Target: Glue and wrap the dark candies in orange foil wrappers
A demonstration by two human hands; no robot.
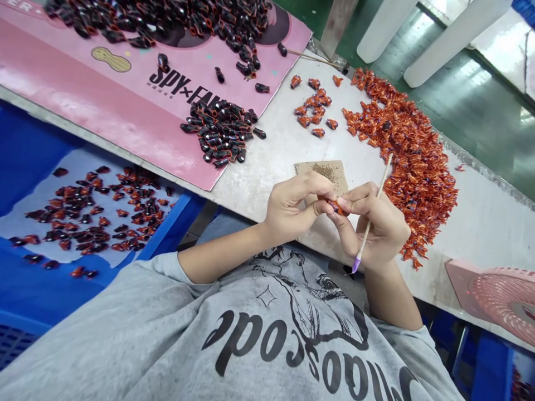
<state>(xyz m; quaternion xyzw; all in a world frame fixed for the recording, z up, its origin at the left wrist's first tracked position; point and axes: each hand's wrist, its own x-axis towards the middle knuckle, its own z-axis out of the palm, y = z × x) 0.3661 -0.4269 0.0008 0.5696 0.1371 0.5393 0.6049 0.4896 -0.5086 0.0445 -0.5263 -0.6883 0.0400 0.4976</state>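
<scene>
My left hand [292,207] and my right hand [376,223] meet at the table's near edge, both pinching one small orange piece [335,208] between their fingertips. A thin stick with a purple tip [370,223] also runs through my right hand's fingers, its purple end pointing down toward my chest. A small brown card [334,170] lies on the table just behind my hands. A big heap of orange pieces [405,145] lies to the right of them.
A pink board [83,94] holds piles of dark pieces [221,131]. A few orange pieces [313,106] lie apart at the back. A blue crate [25,278] at left holds mixed dark and orange pieces [92,211]. A pink fan [501,298] sits at right.
</scene>
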